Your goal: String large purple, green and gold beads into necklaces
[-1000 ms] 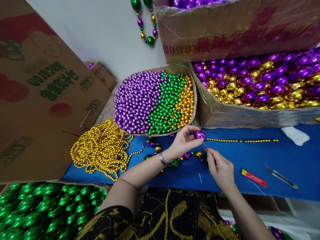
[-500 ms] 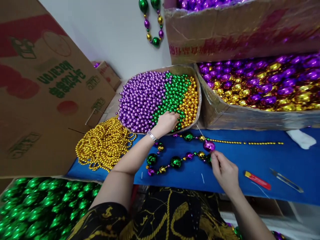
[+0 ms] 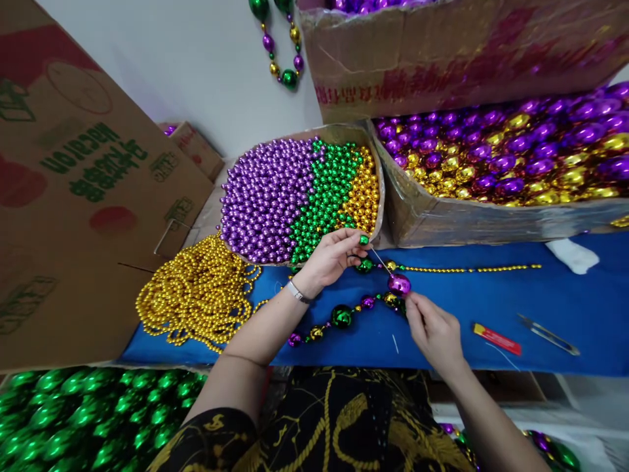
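Note:
My left hand (image 3: 337, 259) pinches a small green bead (image 3: 363, 240) at its fingertips, just in front of the box of small beads (image 3: 379, 216). A thin pale string (image 3: 381, 260) runs from near that bead down to a large purple bead (image 3: 399, 284). My right hand (image 3: 435, 324) is closed at the lower edge of the purple bead, gripping the strand there. From it a bead strand (image 3: 341, 316) of green, gold and purple beads curves left across the blue table. Part of the strand is hidden behind my left wrist.
A heap of gold bead chains (image 3: 191, 295) lies at left beside a tall carton (image 3: 83, 196). Purple and gold beads fill a box (image 3: 457, 219) at right. A red-yellow cutter (image 3: 497, 338), metal snips (image 3: 549, 334) and a white cloth (image 3: 572, 254) lie on the blue table (image 3: 442, 255).
My left hand has come out of the small beads, toward the string end, with a green bead in its fingers. My right hand still grips the strand. The view has shifted slightly.

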The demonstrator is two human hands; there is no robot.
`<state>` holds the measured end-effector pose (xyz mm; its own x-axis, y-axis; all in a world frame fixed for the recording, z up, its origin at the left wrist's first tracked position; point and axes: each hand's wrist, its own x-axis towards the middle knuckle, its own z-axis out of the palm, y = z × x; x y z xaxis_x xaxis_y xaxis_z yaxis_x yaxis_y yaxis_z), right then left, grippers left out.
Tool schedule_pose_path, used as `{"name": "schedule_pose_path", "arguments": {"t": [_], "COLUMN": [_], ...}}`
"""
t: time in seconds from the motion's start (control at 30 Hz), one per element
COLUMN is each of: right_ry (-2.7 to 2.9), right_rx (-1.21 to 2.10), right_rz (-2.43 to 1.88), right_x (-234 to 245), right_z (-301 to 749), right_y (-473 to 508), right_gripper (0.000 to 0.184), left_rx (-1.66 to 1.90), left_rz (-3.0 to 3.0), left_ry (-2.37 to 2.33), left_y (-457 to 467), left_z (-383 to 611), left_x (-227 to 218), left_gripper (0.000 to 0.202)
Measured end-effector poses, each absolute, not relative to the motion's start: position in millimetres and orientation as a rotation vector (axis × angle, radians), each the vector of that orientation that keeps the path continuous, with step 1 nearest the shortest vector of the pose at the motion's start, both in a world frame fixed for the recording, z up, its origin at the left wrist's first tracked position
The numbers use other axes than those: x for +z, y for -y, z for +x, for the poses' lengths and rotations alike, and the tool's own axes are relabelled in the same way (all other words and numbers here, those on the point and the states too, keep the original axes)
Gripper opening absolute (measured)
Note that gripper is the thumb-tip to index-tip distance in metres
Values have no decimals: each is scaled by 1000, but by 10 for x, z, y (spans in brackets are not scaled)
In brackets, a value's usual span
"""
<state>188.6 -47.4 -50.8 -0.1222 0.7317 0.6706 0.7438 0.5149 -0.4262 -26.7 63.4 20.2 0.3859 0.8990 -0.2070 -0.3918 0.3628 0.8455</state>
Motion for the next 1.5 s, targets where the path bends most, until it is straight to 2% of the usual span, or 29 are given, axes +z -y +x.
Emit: {"name": "schedule_pose_path", "arguments": {"t": [0.6, 0.97, 1.13, 1.27, 1.43, 1.5], "right_ry": [1853, 1871, 1758, 1699, 1677, 1679], "right_rx": [-14, 34, 167, 299, 174, 235], "right_rz": [-1244, -1406, -1584, -1668, -1647, -1662], "right_x": [-495, -555, -645, -822, -1112, -1221], "right_z": [1909, 2090, 2245, 2416, 2609, 2587], "right_y": [490, 508, 537, 566, 519, 515], "right_gripper": [16, 20, 25, 26, 23, 25], "left_rx": [952, 956, 834, 762, 743, 763], "left_rz": [717, 1181, 1442, 1548, 1748, 1813], "left_ry": [-706, -836, -769, -696, -697, -758], "left_y": [-551, -548, -494, -423, -379, -332], "left_z": [-171, -105, 184, 509, 891, 1001], "left_x": [157, 175, 199, 53, -316, -444], "left_gripper": [32, 32, 27, 24, 21, 21]}}
